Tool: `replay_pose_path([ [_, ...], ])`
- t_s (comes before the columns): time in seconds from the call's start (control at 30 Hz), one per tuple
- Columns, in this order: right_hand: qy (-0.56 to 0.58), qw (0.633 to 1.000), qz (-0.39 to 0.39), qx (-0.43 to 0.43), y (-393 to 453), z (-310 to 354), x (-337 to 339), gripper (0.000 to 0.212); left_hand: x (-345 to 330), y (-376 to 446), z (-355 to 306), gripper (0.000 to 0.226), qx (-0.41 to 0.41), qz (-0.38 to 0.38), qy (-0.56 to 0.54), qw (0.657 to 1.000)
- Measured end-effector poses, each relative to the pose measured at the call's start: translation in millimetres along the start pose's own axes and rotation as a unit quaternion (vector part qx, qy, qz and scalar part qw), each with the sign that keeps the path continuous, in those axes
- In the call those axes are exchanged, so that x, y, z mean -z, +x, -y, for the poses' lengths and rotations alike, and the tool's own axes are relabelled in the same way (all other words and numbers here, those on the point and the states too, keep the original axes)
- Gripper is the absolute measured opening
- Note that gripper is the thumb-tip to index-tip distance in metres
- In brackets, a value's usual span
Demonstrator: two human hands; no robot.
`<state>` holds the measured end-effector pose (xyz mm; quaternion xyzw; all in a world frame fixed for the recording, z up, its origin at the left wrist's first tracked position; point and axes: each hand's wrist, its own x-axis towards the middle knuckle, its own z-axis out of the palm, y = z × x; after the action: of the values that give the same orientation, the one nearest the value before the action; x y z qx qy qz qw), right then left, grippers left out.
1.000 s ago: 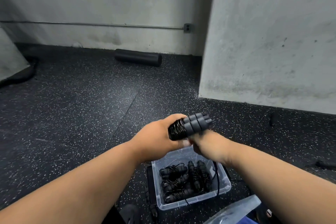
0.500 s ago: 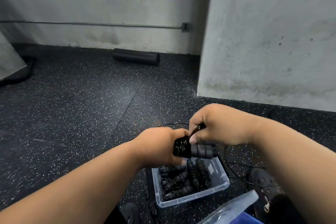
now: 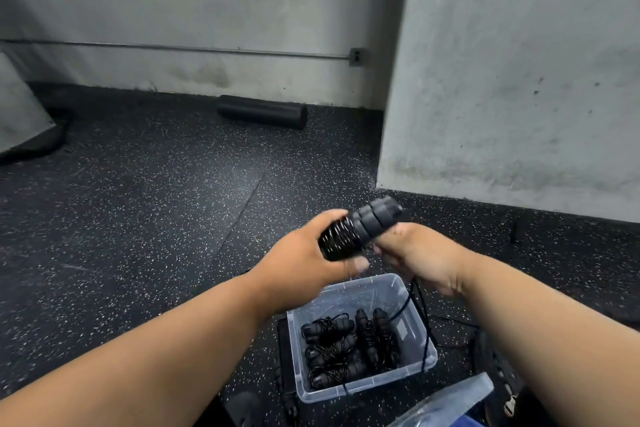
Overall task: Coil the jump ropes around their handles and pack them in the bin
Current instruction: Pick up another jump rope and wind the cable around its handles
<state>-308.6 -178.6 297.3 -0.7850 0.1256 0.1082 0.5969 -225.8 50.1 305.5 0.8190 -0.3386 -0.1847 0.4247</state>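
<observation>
Left hand (image 3: 304,255) grips the handles (image 3: 360,227) above the bin (image 3: 412,369); right hand (image 3: 420,255) pinches the rope (image 3: 415,291). If the rope goes slack, I think the coils can loosen

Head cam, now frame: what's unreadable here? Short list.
- Right hand fingers: curled under, behind the jump rope handles; the grip on the cord cannot be seen.
- Loose cord: its floor end runs behind the right forearm.
- Coiled ropes in the bin: tangled, no sure count.
- Clear lid: cut by the bottom edge.
</observation>
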Motion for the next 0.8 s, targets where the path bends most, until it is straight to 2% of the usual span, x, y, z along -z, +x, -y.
replay_pose_path([
  [0.1,-0.126,0.991,-0.04,0.002,-2.2,4.6,-23.6,0.036,12.2,10.6,11.1,0.079,0.064,-0.092,-0.026,0.993],
  [0.17,-0.254,0.965,-0.042,0.045,-6.2,10.9,-38.6,0.032,18.7,14.4,18.9,0.082,0.085,-0.12,0.045,0.988],
  [0.23,-0.401,0.908,-0.076,0.096,-13.1,24.6,-45.6,0.033,20.8,15.4,26.5,0.092,0.089,-0.1,0.147,0.98],
  [0.3,-0.493,0.852,-0.11,0.136,-21.1,39.8,-40.6,0.037,17.8,17.0,32.7,0.093,0.086,-0.068,0.224,0.968],
  [0.33,-0.525,0.831,-0.103,0.154,-24.2,45.5,-35.5,0.039,15.8,18.0,35.2,0.091,0.082,-0.054,0.244,0.965],
  [0.4,-0.576,0.797,-0.041,0.178,-29.3,53.4,-27.9,0.041,11.2,17.3,38.1,0.087,0.073,-0.025,0.268,0.96],
  [0.47,-0.594,0.781,0.01,0.194,-34.5,56.9,-25.2,0.043,4.4,13.5,37.7,0.078,0.067,0.014,0.286,0.956],
  [0.53,-0.576,0.789,0.017,0.212,-35.9,57.1,-20.8,0.041,-2.5,9.2,36.2,0.071,0.058,0.076,0.291,0.952],
  [0.63,-0.472,0.858,0.016,0.201,-32.6,52.8,-7.3,0.029,-10.2,2.1,26.9,0.076,0.019,0.177,0.267,0.947],
  [0.7,-0.373,0.913,0.027,0.164,-28.1,43.9,1.1,0.022,-14.3,-0.8,19.5,0.073,0.001,0.205,0.236,0.95],
  [0.8,-0.278,0.954,0.02,0.111,-18.9,27.9,9.1,0.026,-17.8,-2.4,12.1,0.069,-0.021,0.21,0.162,0.964],
])
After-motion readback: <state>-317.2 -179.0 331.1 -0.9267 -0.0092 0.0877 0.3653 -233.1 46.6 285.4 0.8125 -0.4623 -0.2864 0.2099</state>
